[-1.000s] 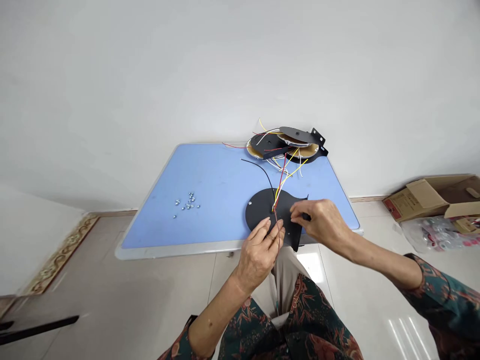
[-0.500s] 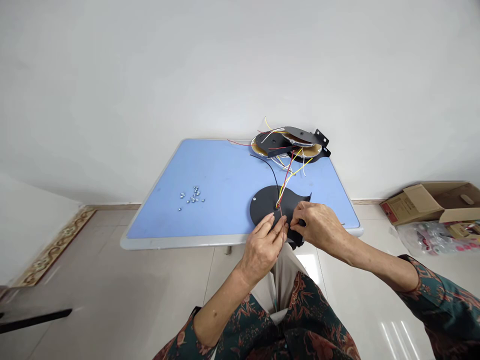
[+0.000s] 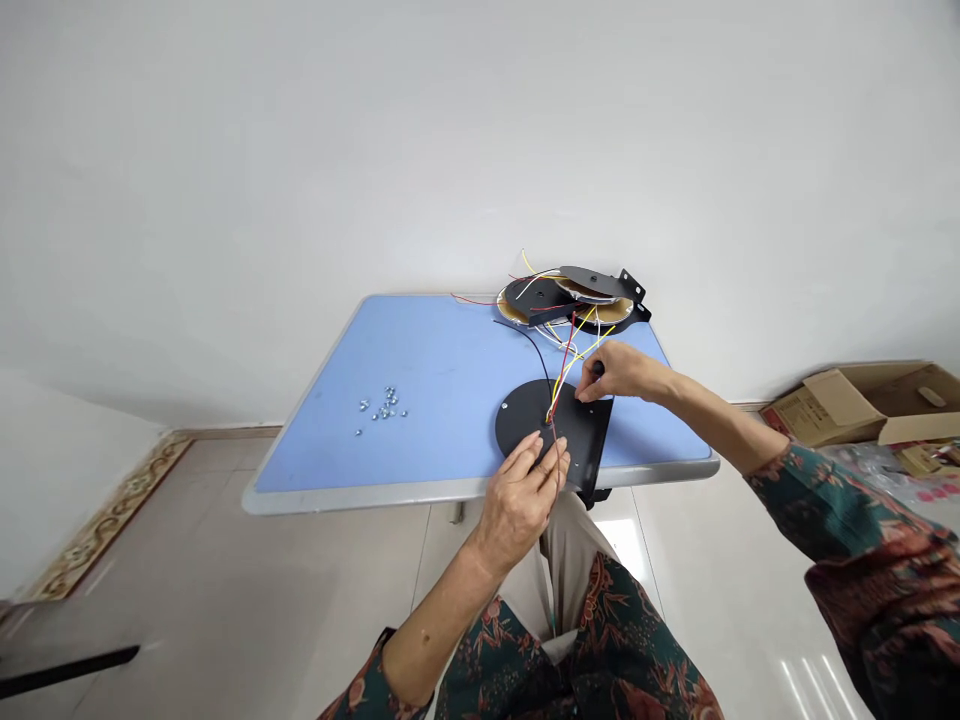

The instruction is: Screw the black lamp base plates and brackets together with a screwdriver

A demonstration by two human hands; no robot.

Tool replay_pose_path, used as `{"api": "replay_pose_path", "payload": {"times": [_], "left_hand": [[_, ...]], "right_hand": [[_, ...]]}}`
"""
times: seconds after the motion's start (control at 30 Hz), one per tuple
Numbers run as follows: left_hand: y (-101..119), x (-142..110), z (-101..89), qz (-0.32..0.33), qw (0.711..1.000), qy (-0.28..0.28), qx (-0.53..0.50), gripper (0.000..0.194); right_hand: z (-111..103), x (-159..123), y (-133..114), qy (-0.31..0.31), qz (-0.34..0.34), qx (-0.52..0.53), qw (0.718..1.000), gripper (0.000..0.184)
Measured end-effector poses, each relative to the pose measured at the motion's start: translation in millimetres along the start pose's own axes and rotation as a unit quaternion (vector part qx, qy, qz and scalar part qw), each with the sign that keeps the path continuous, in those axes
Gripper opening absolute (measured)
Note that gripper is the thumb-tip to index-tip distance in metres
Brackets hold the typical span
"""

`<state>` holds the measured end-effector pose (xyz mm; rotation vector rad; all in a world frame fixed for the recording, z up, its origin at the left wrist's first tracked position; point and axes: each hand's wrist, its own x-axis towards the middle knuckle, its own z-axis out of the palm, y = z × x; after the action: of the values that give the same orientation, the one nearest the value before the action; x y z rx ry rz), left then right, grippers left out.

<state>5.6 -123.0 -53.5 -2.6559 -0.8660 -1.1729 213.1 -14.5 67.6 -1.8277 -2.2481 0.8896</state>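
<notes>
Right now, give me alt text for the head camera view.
The left hand pinches coloured wires threaded through a black metal plate on a blue table, while the right hand reaches above it; small metal fasteners and more wired plates lie nearby.

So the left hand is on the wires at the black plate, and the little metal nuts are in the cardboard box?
No: the metal nuts lie on the blue table, not in the cardboard box, as the head view shows. The rest stands.

Blue table (image 3: 442, 400), black plate (image 3: 521, 412), floral sleeve (image 3: 847, 510)
</notes>
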Motion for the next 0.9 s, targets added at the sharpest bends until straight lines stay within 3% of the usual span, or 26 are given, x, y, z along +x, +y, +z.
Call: {"api": "replay_pose_path", "payload": {"times": [0.07,0.17,0.37,0.5,0.9], "left_hand": [[-0.6,0.0,-0.5,0.001,1.0,-0.002,-0.002,0.042],[-0.9,0.8,-1.7,0.007,1.0,-0.014,0.006,0.043],[-2.0,1.4,-2.8,0.014,0.999,-0.008,0.04,0.035],[-3.4,1.0,-1.3,0.01,0.999,-0.001,0.039,0.031],[1.1,2.3,0.0,-0.001,0.998,0.011,0.062,0.028]], "right_hand": [[-4.1,10.8,-1.1,0.01,0.002,-0.006,1.0,0.005],[-5.0,17.6,0.2,0.078,0.002,-0.04,0.996,0.006],[2.2,23.9,18.5,-0.031,-0.003,0.081,0.996,0.007],[4.4,29.9,28.5,-0.051,0.003,0.151,0.987,0.01],[8.4,37.6,32.3,-0.055,0.03,0.186,0.98,0.011]]}}
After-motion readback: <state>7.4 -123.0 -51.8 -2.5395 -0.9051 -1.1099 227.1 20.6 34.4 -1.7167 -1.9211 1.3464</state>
